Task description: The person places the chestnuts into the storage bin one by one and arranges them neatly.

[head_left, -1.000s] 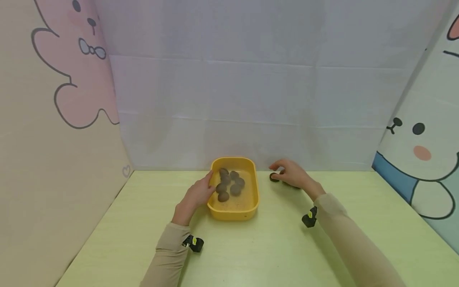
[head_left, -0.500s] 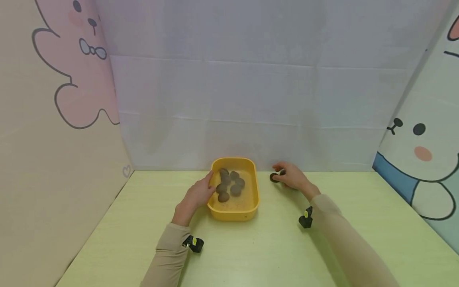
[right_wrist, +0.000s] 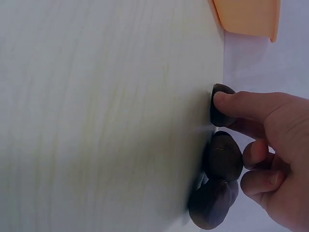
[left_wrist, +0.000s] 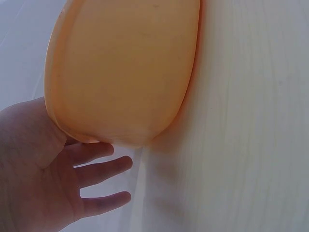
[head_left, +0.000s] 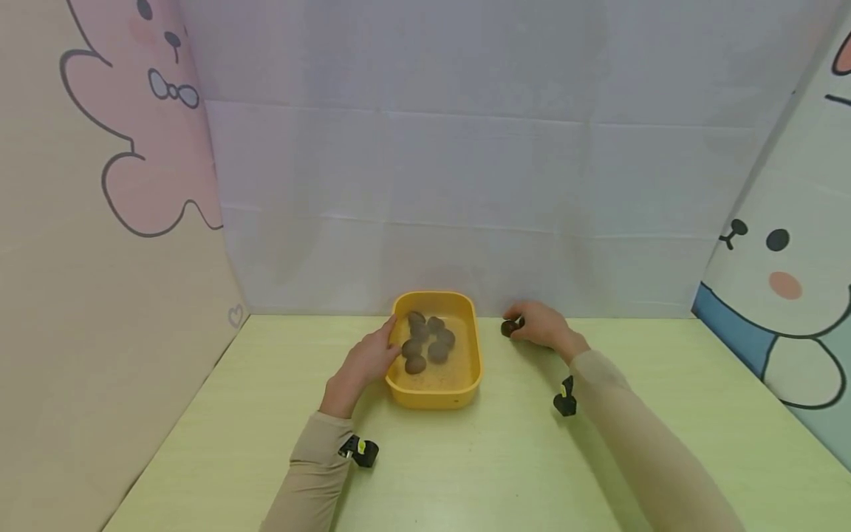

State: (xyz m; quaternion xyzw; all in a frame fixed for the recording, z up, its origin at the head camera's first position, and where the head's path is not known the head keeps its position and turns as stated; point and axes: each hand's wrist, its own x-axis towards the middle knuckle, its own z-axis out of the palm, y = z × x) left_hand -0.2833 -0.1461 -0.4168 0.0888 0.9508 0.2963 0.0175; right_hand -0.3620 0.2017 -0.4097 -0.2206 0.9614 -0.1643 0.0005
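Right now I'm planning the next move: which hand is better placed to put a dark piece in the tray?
Likely the right hand: it pinches a dark piece beside the yellow tray, while the left hand holds the tray.

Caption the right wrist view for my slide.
Right hand pinches one dark rounded piece, similar pieces alongside, a plastic tub nearby.

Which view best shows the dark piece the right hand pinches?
The right wrist view: there the dark piece shows large, in the right hand. The head view shows it small, partly hidden; the left wrist view doesn't show it.
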